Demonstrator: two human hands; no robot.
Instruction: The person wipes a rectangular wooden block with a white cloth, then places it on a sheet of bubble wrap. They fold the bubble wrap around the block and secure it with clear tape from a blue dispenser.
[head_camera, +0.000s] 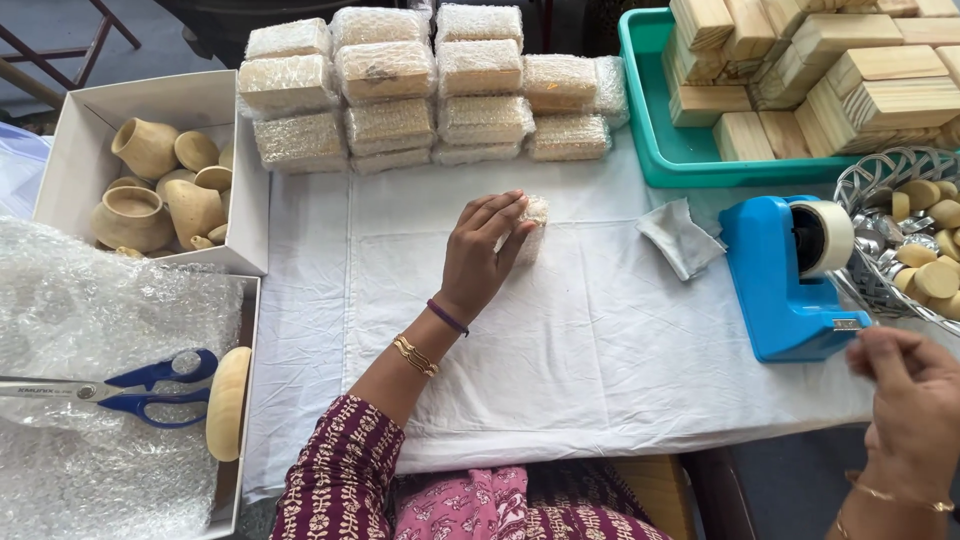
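My left hand (484, 250) rests on a small bubble-wrapped block (534, 226) on the white cloth, pressing it down with the fingers closed over it. My right hand (912, 400) is at the lower right, fingers pinched together just below the blue tape dispenser (785, 280); whether a strip of tape is between them is unclear. The dispenser carries a roll of pale tape (826, 238).
Stacked bubble-wrapped blocks (430, 90) line the back. A teal tray (660, 150) holds bare wooden blocks. A white box (85, 120) holds small wooden pots. Bubble wrap (90, 310) with blue-handled scissors (150, 385) lies at left. A wire basket (880, 175) holds wooden pieces.
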